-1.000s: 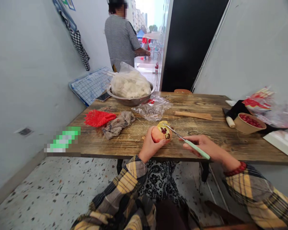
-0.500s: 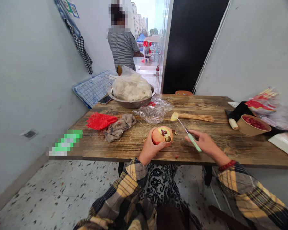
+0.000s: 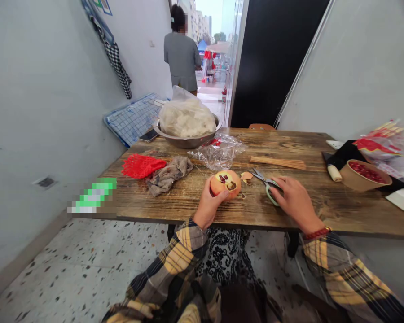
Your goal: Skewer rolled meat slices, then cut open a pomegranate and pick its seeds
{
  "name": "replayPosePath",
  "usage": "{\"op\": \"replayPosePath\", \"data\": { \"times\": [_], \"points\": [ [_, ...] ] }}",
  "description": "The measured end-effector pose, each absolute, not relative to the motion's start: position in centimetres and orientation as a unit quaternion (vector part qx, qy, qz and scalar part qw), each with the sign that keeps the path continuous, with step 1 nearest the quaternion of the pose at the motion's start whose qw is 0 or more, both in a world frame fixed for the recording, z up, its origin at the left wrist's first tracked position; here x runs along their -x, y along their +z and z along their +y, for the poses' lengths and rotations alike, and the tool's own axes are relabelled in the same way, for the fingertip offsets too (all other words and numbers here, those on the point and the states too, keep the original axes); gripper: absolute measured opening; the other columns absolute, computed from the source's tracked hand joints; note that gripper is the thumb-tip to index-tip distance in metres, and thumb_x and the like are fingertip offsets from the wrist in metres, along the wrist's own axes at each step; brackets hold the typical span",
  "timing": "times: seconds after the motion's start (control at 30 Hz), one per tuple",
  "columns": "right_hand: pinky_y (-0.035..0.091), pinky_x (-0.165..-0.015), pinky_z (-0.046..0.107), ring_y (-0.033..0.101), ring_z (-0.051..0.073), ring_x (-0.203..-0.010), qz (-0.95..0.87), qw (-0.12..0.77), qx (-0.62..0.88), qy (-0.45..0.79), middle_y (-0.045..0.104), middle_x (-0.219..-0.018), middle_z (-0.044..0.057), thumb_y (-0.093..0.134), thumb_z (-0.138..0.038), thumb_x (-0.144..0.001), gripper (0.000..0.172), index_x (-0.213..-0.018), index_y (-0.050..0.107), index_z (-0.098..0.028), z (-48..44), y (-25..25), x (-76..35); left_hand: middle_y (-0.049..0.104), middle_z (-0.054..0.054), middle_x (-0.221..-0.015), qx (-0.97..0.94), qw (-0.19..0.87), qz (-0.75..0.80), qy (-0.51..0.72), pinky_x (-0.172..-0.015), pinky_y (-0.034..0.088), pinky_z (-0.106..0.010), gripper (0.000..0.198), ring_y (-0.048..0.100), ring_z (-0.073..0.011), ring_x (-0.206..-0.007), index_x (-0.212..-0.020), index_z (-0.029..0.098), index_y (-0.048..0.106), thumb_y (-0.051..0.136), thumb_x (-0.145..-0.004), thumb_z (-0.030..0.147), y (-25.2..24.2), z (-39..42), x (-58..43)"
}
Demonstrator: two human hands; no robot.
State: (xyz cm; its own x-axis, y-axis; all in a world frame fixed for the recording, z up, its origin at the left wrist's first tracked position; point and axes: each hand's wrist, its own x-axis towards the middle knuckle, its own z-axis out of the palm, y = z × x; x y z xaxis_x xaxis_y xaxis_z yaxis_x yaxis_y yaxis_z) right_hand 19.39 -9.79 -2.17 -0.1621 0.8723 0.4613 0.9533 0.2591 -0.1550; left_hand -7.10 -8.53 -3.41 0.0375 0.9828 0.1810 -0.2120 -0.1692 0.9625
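My left hand [image 3: 208,202] is closed round the side of a pomegranate [image 3: 234,187] just above the table. A patch of its rind is cut away on top, showing dark red seeds beside a brown spot. My right hand [image 3: 294,199] grips scissors [image 3: 268,179] with pale green handles, low over the tabletop. Their blades are parted and point left, toward a cut piece of rind [image 3: 246,176] lying on the wood. Small scraps lie close to the fruit. My right fingers partly cover the scissor handles.
On the wooden table [image 3: 188,208] are a red net [image 3: 143,166], a crumpled cloth [image 3: 171,175], clear plastic [image 3: 218,152], thin sticks [image 3: 278,162] and a metal bowl [image 3: 191,142] with a bagged white mass. Right stands a paper bowl [image 3: 362,177] of red seeds. A person [image 3: 182,58] stands beyond.
The rind piece that was at the blade tips now lies on the table right of the pomegranate. The scissors have lowered and their blades have parted. The view has shifted slightly.
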Motion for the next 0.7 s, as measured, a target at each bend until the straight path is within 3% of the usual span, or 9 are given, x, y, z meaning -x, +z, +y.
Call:
{"op": "replayPosePath", "data": {
  "times": [0.1, 0.2, 0.3, 0.37, 0.47, 0.53, 0.7],
  "points": [
    [0.047, -0.088, 0.038, 0.06, 0.025, -0.103, -0.73, 0.337, 0.594, -0.011, 0.068, -0.108, 0.012, 0.047, -0.032, -0.092, 0.031, -0.111, 0.065, -0.017, -11.9, -0.7, -17.3, 0.059, -0.009, -0.123, -0.501, 0.521, 0.381, 0.577, -0.102, 0.044, -0.04, 0.061, 0.057, -0.0232, -0.112, -0.12, 0.02, 0.049, 0.071, -0.069, 0.043, -3.5, -8.5, 6.9],
    [0.049, -0.079, 0.033, 0.063, 0.02, -0.086, -0.639, 0.446, 0.615, 0.124, 0.069, -0.093, 0.007, 0.047, -0.037, -0.093, 0.028, -0.096, 0.069, -0.02, -15.5, -0.4, -16.2, 0.056, -0.009, -0.124, -0.503, 0.517, 0.368, 0.586, -0.104, 0.041, -0.043, 0.064, 0.054, -0.0245, -0.117, -0.119, 0.02, 0.049, 0.072, -0.067, 0.05, -4.0, -7.9, 6.6],
    [0.05, -0.064, 0.028, 0.062, 0.015, -0.067, -0.599, 0.39, 0.582, 0.389, 0.068, -0.074, 0.004, 0.046, -0.044, -0.093, 0.036, -0.08, 0.069, -0.019, -20.1, -2.6, -16.0, 0.054, -0.009, -0.125, -0.507, 0.52, 0.354, 0.59, -0.106, 0.038, -0.046, 0.067, 0.05, -0.0265, -0.121, -0.119, 0.019, 0.049, 0.074, -0.065, 0.051, -4.4, -7.2, 6.4],
    [0.051, -0.063, 0.028, 0.064, 0.016, -0.067, -0.568, 0.309, 0.564, 0.513, 0.07, -0.074, 0.005, 0.048, -0.048, -0.09, 0.038, -0.081, 0.069, -0.018, -22.9, -5.7, -15.8, 0.054, -0.009, -0.124, -0.511, 0.517, 0.349, 0.591, -0.106, 0.037, -0.046, 0.067, 0.05, -0.0265, -0.121, -0.119, 0.019, 0.049, 0.075, -0.065, 0.049, -4.5, -7.2, 6.3],
    [0.054, -0.079, 0.036, 0.067, 0.023, -0.091, -0.53, 0.286, 0.637, 0.481, 0.074, -0.096, 0.009, 0.053, -0.054, -0.084, 0.041, -0.094, 0.071, -0.018, -25.1, -10.9, -15.1, 0.055, -0.009, -0.125, -0.512, 0.51, 0.355, 0.592, -0.106, 0.038, -0.045, 0.065, 0.052, -0.0248, -0.118, -0.121, 0.02, 0.049, 0.075, -0.066, 0.043, -4.2, -7.6, 6.5],
    [0.052, -0.085, 0.043, 0.067, 0.028, -0.094, -0.546, 0.285, 0.636, 0.466, 0.074, -0.098, 0.013, 0.056, -0.054, -0.082, 0.043, -0.094, 0.071, -0.016, -24.9, -12.2, -14.4, 0.056, -0.008, -0.125, -0.519, 0.509, 0.364, 0.582, -0.105, 0.039, -0.043, 0.065, 0.054, -0.0238, -0.116, -0.122, 0.021, 0.048, 0.076, -0.066, 0.037, -4.1, -7.9, 6.6],
    [0.053, -0.086, 0.037, 0.067, 0.021, -0.094, -0.649, 0.37, 0.528, 0.403, 0.072, -0.103, 0.006, 0.053, -0.037, -0.091, 0.027, -0.11, 0.066, -0.024, -21.6, -6.4, -13.3, 0.052, -0.009, -0.132, -0.569, 0.492, 0.372, 0.544, -0.106, 0.039, -0.04, 0.074, 0.051, -0.0252, -0.121, -0.127, 0.02, 0.045, 0.079, -0.063, 0.03, -3.7, -8.3, 7.0]
  ]
}}
